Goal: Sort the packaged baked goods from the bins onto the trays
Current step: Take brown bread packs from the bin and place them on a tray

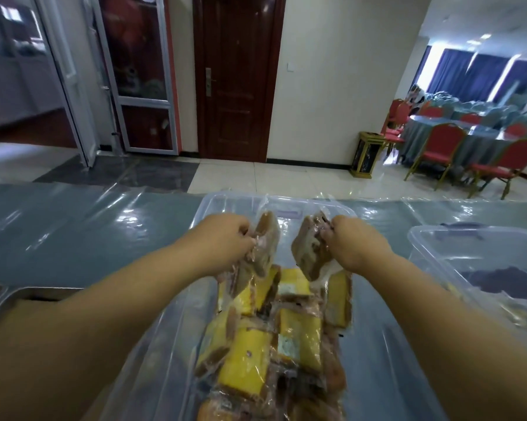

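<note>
Clear crinkly film wraps two brown slabs, I note: left hand [228, 238] pinches left slab [266, 241], right hand [358, 243] pinches right slab [307, 253], over translucent bin [213, 205]; second bin [423, 238] beside right hand.

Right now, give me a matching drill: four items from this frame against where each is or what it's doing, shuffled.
1 left hand
2 yellow cakes
3 metal tray
4 right bin

a lying in the centre bin
b at the view's left edge
c grips a brown wrapped cake
d holds dark goods

Pairs: 1-c, 2-a, 3-b, 4-d.
</note>
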`<move>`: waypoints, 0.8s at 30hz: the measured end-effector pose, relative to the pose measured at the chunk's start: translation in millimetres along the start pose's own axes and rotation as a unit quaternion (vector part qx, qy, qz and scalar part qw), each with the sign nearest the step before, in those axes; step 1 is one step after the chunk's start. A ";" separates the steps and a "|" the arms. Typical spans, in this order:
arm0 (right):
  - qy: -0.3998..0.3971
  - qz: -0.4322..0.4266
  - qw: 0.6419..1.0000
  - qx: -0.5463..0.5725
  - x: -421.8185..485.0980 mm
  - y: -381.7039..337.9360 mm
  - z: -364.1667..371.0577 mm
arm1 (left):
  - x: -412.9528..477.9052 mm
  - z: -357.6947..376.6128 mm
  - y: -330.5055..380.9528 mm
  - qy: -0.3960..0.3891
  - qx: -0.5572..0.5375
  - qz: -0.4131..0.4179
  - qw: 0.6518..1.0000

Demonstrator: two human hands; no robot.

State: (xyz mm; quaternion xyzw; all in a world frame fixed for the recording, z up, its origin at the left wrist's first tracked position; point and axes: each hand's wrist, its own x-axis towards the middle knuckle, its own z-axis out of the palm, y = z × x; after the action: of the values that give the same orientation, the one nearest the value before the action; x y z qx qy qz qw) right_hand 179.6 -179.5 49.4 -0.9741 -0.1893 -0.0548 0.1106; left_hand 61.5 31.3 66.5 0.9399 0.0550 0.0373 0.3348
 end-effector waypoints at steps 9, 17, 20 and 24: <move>0.153 -0.032 0.952 0.263 -72.3 -83.4 -52.1 | -89.0 -82.7 -36.1 0.186 -0.205 0.063 0.959; 0.173 -0.098 0.900 0.388 -117.9 -216.8 -41.6 | -171.1 -137.6 -121.1 0.282 -0.285 0.055 0.914; 0.146 -0.107 0.904 0.388 -128.1 -272.3 -20.2 | -202.3 -151.6 -168.7 0.282 -0.252 0.014 0.926; 0.093 -0.113 0.924 0.353 -134.1 -342.2 26.3 | -231.1 -166.8 -239.7 0.259 -0.221 -0.030 0.940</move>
State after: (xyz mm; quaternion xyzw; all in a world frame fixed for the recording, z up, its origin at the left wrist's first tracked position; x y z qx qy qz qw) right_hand -72.8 88.2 70.6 -0.8348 -0.2939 -0.0865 0.4574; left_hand -204.2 290.4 35.9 0.7981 0.1588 0.2809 0.5089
